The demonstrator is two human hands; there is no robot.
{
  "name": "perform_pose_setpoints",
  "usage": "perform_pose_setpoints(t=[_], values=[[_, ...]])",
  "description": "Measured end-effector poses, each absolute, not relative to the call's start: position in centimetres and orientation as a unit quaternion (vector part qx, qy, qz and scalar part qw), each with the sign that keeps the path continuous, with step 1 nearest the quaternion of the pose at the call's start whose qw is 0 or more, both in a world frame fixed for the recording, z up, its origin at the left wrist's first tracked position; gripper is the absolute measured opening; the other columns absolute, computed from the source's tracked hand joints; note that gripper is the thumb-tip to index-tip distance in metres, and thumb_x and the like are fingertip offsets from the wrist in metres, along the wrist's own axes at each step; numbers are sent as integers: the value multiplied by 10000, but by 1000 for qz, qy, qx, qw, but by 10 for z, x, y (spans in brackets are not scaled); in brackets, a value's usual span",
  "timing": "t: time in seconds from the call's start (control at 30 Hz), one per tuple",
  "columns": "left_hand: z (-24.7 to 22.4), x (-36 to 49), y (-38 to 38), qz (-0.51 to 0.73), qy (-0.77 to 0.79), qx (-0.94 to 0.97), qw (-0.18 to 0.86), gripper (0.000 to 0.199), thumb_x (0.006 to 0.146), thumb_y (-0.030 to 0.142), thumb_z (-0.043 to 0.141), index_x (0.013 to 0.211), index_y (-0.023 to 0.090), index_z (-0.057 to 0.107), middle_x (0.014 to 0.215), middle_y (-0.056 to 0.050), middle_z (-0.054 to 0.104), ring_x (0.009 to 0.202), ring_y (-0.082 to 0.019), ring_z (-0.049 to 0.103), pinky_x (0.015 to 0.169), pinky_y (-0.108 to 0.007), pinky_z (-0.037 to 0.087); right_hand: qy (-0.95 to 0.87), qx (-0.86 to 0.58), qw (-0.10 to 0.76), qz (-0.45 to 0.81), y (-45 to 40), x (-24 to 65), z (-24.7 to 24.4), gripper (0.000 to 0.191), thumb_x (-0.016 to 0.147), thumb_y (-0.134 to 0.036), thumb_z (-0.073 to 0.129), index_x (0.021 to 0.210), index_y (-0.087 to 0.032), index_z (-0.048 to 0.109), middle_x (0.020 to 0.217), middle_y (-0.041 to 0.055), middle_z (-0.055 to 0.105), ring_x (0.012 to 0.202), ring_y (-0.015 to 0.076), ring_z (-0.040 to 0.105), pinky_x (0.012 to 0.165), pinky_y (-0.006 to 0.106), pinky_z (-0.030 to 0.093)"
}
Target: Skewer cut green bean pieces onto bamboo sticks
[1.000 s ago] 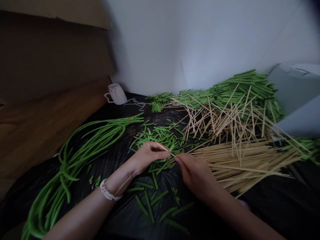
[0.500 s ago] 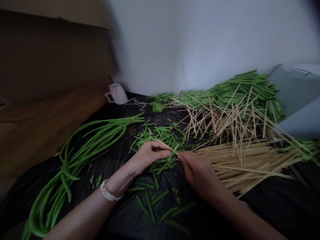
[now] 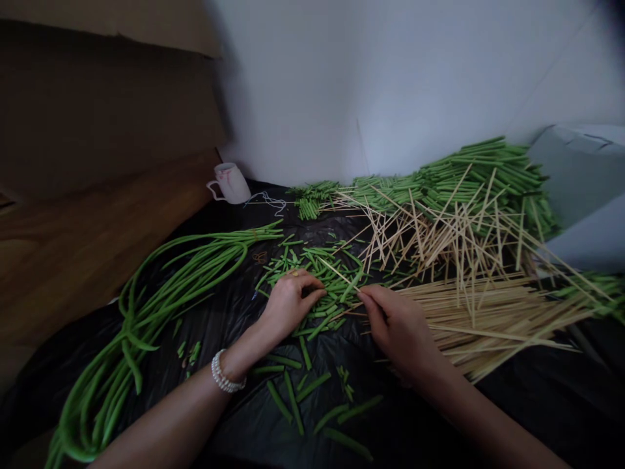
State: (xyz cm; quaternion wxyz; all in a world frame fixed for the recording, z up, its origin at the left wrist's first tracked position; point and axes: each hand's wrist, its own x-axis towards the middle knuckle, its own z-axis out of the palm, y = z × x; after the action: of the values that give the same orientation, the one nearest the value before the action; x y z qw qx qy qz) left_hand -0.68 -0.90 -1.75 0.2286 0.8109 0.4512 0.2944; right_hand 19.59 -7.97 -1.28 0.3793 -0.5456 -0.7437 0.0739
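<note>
My right hand (image 3: 398,322) pinches a thin wooden skewer (image 3: 334,269) that points up and left over the cut beans. A short green bean piece (image 3: 351,286) sits across the skewer near my fingertips. To its left, my left hand (image 3: 293,299) reaches down to the pile of cut green bean pieces (image 3: 319,326), thumb and index finger close together at its edge. Whether a piece is between those fingers is too small to tell. A white beaded bracelet (image 3: 225,374) circles my left wrist.
Long green beans (image 3: 112,352) lie looped at the left. A white mug (image 3: 230,184) stands at the back. Loose skewers (image 3: 478,319) spread at the right, with more crossed over bundled bean pieces (image 3: 488,176) by the wall. Black plastic (image 3: 244,430) covers the surface.
My left hand has let go of the skewer and moved slightly left and down to the bean pile. My right hand has shifted a little right with the skewer.
</note>
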Motion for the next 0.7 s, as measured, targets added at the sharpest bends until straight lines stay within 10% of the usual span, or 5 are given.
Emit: perform_pose_setpoints(t=[0.33,0.7], values=[[1,-10,-8,408,391,451,691,311,694,293,766,976,175,710,845,-24,665,724,-93,570,689,-213,434,-755,-544,354,93,-81,195,-12,207,922,-188,440,867,-179,639,818,42,690,730,171,631,696,270,439],[4,-14,-4,414,373,379,738,186,645,234,810,782,132,735,762,-22,671,688,-73,591,672,-180,462,-755,-531,375,81,-82,196,-11,215,921,-190,436,892,-183,649,870,56,709,769,174,654,711,282,481]])
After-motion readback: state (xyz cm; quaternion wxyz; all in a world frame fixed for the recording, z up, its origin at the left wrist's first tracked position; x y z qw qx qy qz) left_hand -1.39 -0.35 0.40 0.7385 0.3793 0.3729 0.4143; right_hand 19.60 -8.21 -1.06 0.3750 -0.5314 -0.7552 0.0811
